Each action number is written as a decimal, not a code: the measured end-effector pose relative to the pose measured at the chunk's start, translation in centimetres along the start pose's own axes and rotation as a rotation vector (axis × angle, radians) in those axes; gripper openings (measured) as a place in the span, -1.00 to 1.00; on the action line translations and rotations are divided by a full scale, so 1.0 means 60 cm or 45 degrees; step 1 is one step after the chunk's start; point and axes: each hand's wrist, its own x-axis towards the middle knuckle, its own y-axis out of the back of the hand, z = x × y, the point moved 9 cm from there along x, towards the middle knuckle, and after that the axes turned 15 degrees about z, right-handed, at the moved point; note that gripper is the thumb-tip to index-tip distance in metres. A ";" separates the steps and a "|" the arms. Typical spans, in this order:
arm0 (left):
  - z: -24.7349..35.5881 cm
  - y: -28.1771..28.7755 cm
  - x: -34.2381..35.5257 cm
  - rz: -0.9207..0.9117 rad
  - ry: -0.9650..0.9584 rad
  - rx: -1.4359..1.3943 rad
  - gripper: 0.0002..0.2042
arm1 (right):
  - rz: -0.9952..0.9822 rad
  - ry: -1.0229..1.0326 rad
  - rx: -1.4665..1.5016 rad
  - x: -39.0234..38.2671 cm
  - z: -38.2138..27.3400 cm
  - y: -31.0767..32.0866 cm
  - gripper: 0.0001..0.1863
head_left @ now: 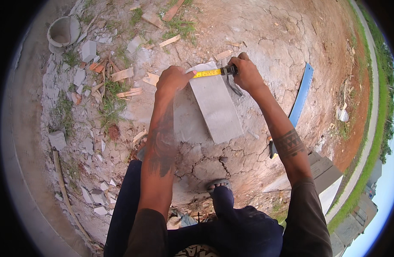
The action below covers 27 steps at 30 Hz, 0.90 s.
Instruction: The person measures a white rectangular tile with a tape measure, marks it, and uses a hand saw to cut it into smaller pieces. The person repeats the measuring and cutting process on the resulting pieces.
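Note:
A long light-grey block (217,109) lies flat on the ground in front of me. Across its far end runs the yellow blade of a tape measure (207,73). My left hand (175,79) pinches the blade's free end at the block's left edge. The black case of the tape sits in the closed fingers of my right hand (246,72), just past the block's right edge. A dark strap hangs from the case. To the right lies a handsaw (300,96) with a blue blade, its handle partly hidden behind my right forearm.
Wood scraps (123,74) and broken grey chunks (89,50) litter the left side. A pale bucket (63,32) stands at the far left. Along the lower left lies a long stick (63,188). More grey blocks (325,173) are stacked beside my right elbow. The soil is cracked.

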 end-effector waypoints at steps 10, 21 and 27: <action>0.014 0.284 -0.168 0.881 -0.131 -0.297 -0.57 | -0.153 -0.215 0.597 -0.085 -0.308 -0.057 -0.73; -0.071 0.229 -0.244 1.050 0.075 -0.652 -0.52 | -0.299 -0.619 1.243 -0.315 -0.262 -0.058 -0.72; -0.059 0.030 -0.262 0.817 0.110 -0.770 -0.54 | 0.363 -0.694 0.034 -0.525 0.115 0.174 -0.40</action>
